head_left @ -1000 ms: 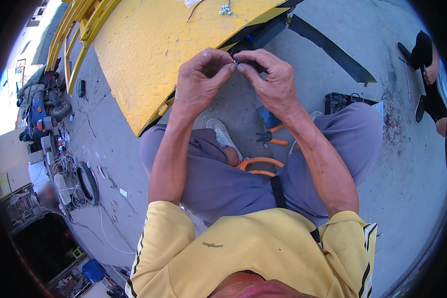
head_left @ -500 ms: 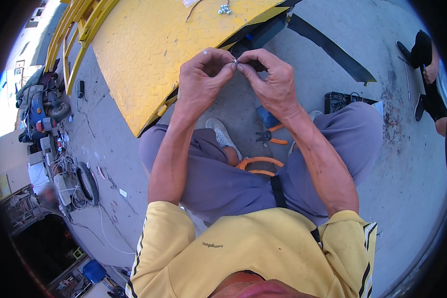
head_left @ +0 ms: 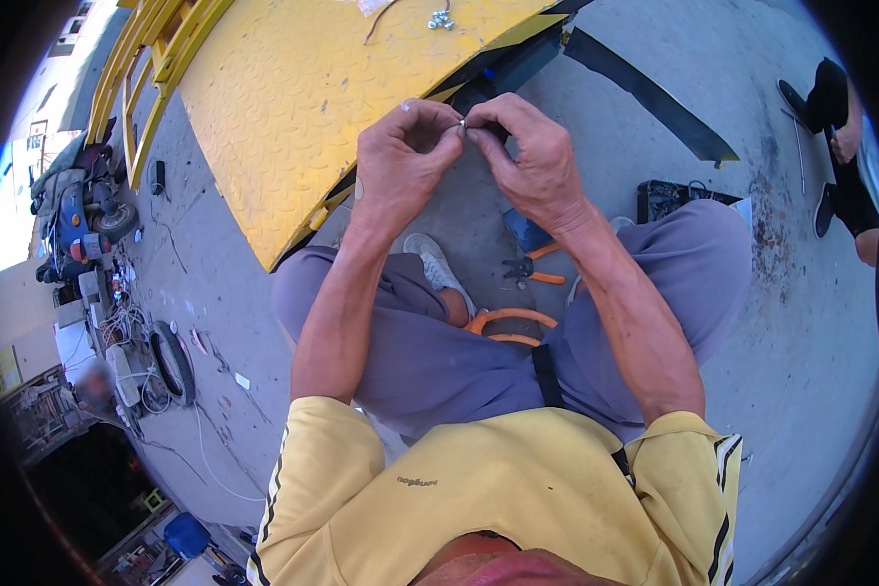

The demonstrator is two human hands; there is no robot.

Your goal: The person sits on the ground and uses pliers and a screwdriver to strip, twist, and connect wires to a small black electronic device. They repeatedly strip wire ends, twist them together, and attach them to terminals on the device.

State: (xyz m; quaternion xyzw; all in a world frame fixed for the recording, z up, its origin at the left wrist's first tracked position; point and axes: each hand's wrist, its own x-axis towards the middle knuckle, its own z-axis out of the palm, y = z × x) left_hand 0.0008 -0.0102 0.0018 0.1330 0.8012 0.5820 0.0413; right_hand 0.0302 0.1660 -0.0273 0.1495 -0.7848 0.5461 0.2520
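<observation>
In front of me both hands meet at the fingertips, just off the edge of a yellow tread-plate platform [head_left: 273,117]. A tiny silvery metal piece [head_left: 463,124] shows between them, too small to tell its exact kind. My left hand [head_left: 400,161] pinches it with thumb and forefinger. From the other side my right hand [head_left: 537,166] pinches at the same piece, its thumb and forefinger touching or nearly touching it. Farther off on the platform lies a small cluster of silvery fasteners [head_left: 440,20], with a brown wire [head_left: 379,21] to their left.
Orange-handled pliers [head_left: 532,268] lie on the ground between my legs, near a blue box [head_left: 525,230]. A dark strip [head_left: 645,93] sticks out at the far right. Beyond my right knee is a black tray [head_left: 669,198]. Another person's hand [head_left: 847,144] shows at right.
My hands shift very slightly at the fingertips, and the metal piece between them is turned a little. The rest stays in place.
</observation>
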